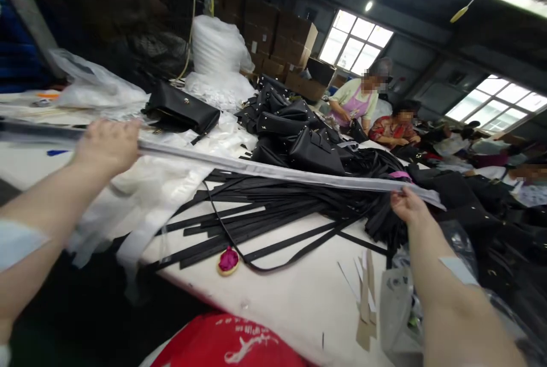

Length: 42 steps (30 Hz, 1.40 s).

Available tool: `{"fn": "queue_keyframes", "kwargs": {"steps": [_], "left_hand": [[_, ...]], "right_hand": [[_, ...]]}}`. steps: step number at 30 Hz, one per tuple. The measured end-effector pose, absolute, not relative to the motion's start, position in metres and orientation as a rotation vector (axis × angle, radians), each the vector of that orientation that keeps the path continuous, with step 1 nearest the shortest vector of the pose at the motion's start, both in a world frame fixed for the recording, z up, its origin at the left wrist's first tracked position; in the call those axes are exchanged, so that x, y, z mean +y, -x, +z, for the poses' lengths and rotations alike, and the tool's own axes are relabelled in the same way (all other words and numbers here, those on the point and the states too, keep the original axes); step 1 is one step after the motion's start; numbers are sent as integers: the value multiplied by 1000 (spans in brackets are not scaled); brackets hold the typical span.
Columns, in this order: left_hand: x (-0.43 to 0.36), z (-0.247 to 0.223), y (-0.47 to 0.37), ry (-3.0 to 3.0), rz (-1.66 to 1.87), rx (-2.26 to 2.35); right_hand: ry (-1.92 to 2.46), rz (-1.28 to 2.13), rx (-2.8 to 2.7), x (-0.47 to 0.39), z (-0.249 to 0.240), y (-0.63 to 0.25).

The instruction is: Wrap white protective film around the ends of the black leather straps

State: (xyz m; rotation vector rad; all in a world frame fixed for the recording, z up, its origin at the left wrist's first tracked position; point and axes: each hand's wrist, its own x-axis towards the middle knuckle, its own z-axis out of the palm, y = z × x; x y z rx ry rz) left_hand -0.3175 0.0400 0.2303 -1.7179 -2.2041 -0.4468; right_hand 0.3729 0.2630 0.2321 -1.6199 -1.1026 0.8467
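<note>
A long strip in clear plastic (265, 169) stretches across the view above the table. My left hand (109, 145) is closed over it at the left, fingers wrapped on top. Near its right end, my right hand (405, 203) pinches the lower edge between thumb and fingers. Below the strip, many black straps (256, 207) lie fanned out on the white table (299, 293). Behind it are a pile of black bags (286, 122) and a single black bag (182, 107).
A round pincushion (228, 261) and cardboard strips (365, 298) lie near the front edge. White plastic wrapping (158, 184) hangs over the left edge. Black pieces (478, 224) are heaped at the right. Two people (354, 102) (395, 127) work at the far side.
</note>
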Motion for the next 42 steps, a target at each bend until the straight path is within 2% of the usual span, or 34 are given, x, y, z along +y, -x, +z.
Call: {"fn": "queue_keyframes", "kwargs": {"steps": [6,10,14,18,22,25,29,34,38,42], "left_hand": [[60,144,261,1945,-495,-1996],[14,80,230,1972,-571,-2125],[-39,48,217,1746,-702,-2284],[-72,44,208,1591,-824,-2315],[-87,50,211,1584,-888,-2332],[-92,52,217,1605,-966,-2326],[-91,53,217,1609,-1024,-2285],[-93,62,219,1507,-1113,-2224],[-104,68,230,1397,-1177,-2157],[-119,68,239,1328,-1177,-2130]], "right_hand": [[1728,903,-1119,231,158,-311],[1630,1075,-1310,193,131,-260],[1467,1093,-1852,151,129,-184],[901,949,-2476,90,131,-100],[393,668,-2823,42,114,-55],[383,445,-2939,28,93,-51],[441,347,-3002,22,75,-59],[479,391,-2881,28,100,-45],[491,536,-2725,45,131,10],[565,484,-2775,63,118,96]]}}
